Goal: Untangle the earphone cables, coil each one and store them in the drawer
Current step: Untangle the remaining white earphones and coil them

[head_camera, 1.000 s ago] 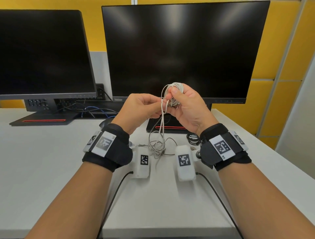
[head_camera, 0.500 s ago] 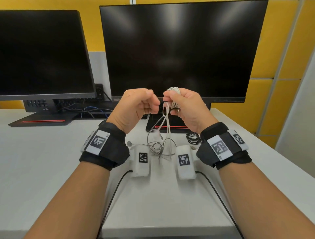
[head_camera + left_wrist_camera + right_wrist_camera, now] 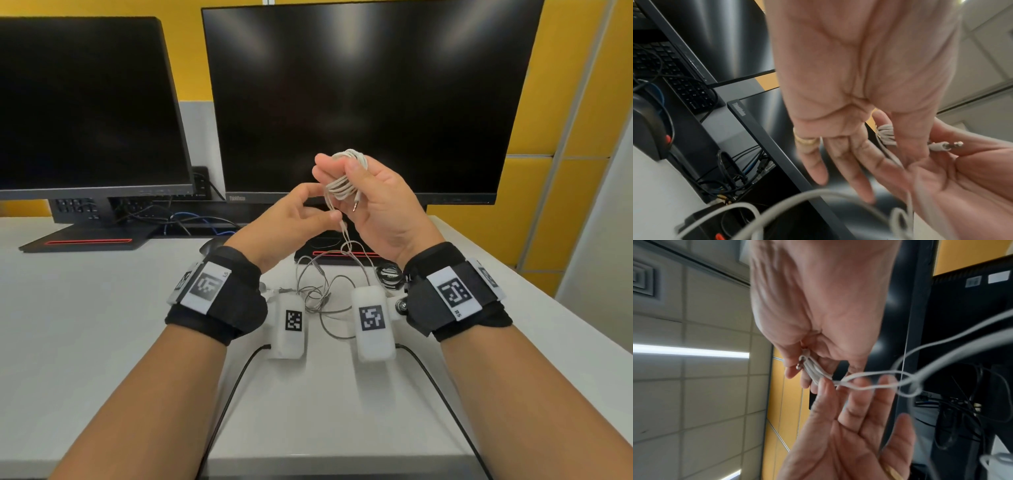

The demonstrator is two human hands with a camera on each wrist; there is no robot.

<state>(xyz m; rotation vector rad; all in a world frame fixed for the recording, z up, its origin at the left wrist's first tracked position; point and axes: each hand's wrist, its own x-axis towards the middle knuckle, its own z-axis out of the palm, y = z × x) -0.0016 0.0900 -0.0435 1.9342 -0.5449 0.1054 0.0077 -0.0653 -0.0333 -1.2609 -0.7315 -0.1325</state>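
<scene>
Both forearms reach forward over a white worktop [image 3: 102, 342], hands raised in front of the larger of two dark monitors [image 3: 370, 102]. The right hand [image 3: 380, 205] is turned palm toward the wearer, its fingers bent around a bundle of white earphone cable [image 3: 342, 185] looped over them, the thumb lying across the loops. The left hand [image 3: 291, 219] sits just below and beside it, thumb and forefinger pinching the loose strand that leaves the bundle, the other fingers relaxed and slightly spread.

From the pinch the cable drops to the worktop and ends in a slack tangle [image 3: 325, 294] between the two wrists. A small coil of black cable [image 3: 388, 275] lies on the worktop near the right wrist.

The head view shows the metal jack plug [image 3: 356, 205] pointing down out of the bundle toward the right palm. The left wrist view shows that plug [image 3: 947, 145] more plainly, resting on the right hand's fingers, and also a gold ring [image 3: 805, 140] on one finger of the left hand, plus a keyboard [image 3: 674, 73] tucked under the second monitor. The right wrist view shows the loops [image 3: 816, 371] packed side by side in the crook of the right fingers, with the left fingertips [image 3: 825, 386] touching the strand where it leaves them. The drawer appears in none of the views
</scene>
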